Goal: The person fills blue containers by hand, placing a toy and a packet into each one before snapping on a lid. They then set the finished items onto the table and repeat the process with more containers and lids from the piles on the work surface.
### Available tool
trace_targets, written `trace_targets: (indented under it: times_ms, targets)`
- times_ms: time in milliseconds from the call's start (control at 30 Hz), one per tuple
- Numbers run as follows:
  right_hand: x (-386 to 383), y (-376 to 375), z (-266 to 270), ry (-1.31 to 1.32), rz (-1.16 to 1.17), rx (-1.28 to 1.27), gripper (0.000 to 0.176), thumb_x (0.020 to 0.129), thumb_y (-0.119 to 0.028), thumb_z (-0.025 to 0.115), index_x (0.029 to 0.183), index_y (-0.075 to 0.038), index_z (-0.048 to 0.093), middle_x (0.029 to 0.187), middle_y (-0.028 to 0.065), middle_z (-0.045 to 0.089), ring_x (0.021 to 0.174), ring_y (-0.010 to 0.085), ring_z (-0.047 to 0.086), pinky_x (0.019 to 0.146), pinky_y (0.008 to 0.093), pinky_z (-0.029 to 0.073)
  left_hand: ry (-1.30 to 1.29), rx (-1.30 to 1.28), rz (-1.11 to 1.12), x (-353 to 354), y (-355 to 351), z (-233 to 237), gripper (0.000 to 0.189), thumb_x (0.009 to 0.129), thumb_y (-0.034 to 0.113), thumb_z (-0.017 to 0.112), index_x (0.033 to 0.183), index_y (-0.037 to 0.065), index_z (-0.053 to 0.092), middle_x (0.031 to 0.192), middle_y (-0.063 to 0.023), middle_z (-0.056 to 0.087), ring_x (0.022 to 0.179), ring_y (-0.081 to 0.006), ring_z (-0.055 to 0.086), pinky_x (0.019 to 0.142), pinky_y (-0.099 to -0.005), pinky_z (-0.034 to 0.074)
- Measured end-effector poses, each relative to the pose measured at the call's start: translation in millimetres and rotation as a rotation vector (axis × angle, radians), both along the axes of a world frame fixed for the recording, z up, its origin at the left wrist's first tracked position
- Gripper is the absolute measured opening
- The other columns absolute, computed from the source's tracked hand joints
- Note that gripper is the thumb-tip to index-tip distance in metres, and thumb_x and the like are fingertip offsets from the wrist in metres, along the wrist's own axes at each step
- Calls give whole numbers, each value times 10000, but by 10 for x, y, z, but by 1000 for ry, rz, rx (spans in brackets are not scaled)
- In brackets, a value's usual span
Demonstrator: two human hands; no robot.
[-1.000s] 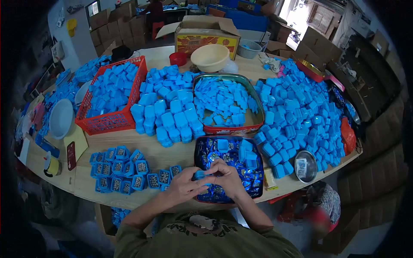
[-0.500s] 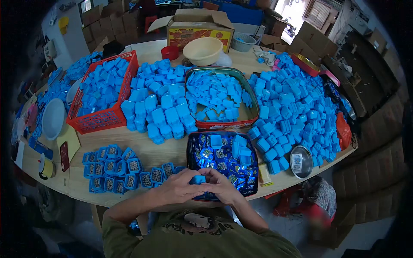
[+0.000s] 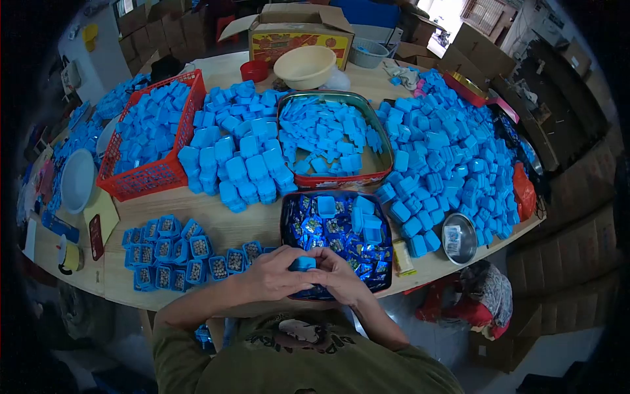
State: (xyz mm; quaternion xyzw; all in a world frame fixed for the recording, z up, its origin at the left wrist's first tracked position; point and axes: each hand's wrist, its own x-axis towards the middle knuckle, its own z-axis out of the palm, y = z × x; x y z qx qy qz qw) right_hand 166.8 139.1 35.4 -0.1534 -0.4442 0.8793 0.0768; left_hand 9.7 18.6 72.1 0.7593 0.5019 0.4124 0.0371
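Both hands hold one small blue box (image 3: 302, 264) above the near left edge of a tray (image 3: 391, 279) of dark blue foil packets (image 3: 367, 255). My left hand (image 3: 272, 274) is closed on its left side, and my right hand (image 3: 335, 274) grips it from the right. Several empty-looking blue boxes (image 3: 326, 207) lie on the packets. To the left stand open blue boxes filled with small round beads (image 3: 199, 247). Behind the tray, a large tin (image 3: 341, 182) holds flat blue pieces (image 3: 325, 128).
Stacked blue boxes (image 3: 252, 164) stand beside a red basket (image 3: 147, 180). A large pile of blue boxes (image 3: 453, 151) covers the right side, near a metal bowl (image 3: 459, 240). A cream basin (image 3: 305, 67) and a cardboard box (image 3: 302, 43) stand at the back.
The camera view has shifted slightly, moving the table contents a little left and up. Both hands still hold the blue box, with the fingers slightly shifted around it.
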Motion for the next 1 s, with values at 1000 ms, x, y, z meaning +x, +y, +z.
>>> trace_targets:
  times_ms: [1000]
  targets:
    - [-339, -270, 17, 152, -375, 133, 538, 892, -165, 603, 1345, -26, 347, 1272, 81, 456, 1155, 157, 441, 964, 312, 364, -1605, 192, 245, 395, 304, -290, 521, 852, 103, 646, 1318, -4, 440, 1120, -94, 579, 1006, -145, 556, 858, -281, 452]
